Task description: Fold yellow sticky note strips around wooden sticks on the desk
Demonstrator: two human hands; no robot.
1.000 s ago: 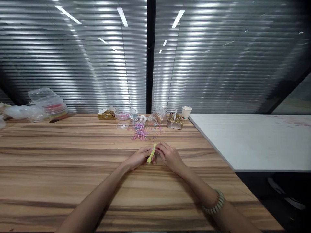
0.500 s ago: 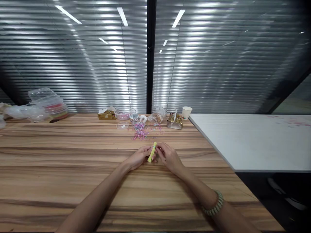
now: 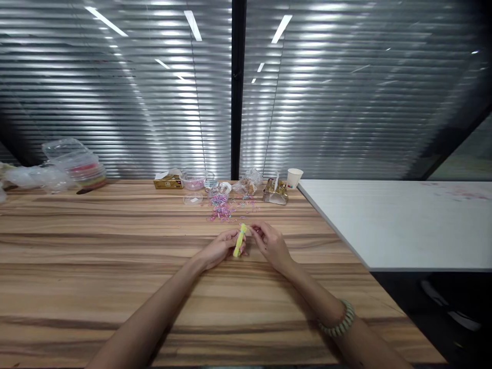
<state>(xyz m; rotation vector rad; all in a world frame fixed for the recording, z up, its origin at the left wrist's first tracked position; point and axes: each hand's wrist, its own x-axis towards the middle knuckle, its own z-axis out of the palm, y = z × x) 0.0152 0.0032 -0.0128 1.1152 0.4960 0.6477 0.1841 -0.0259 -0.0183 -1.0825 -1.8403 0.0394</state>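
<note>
A short yellow bundle (image 3: 239,244), with a pale blue-green band around its upper part, stands tilted above the table. My left hand (image 3: 222,249) is closed around it, thumb and fingers gripping it from the left. Just to the right of the bundle's top end, my right hand (image 3: 272,247) has its thumb and forefinger pinched together. Whatever may be between those fingertips is too small to make out. Pink, purple and pale blue small bands (image 3: 221,211) lie scattered on the table beyond my hands.
Along the back stand a gold box (image 3: 168,181), a clear round tub (image 3: 193,180), a clear lid (image 3: 192,199), crumpled plastic (image 3: 249,182), a torn gold pack (image 3: 275,193) and a paper cup (image 3: 294,178). Plastic containers (image 3: 79,166) sit far left. A white table (image 3: 403,225) adjoins on the right.
My right hand has moved slightly away from the yellow bundle, to the right. The left hand keeps its grip, and more of the bundle's top end shows.
</note>
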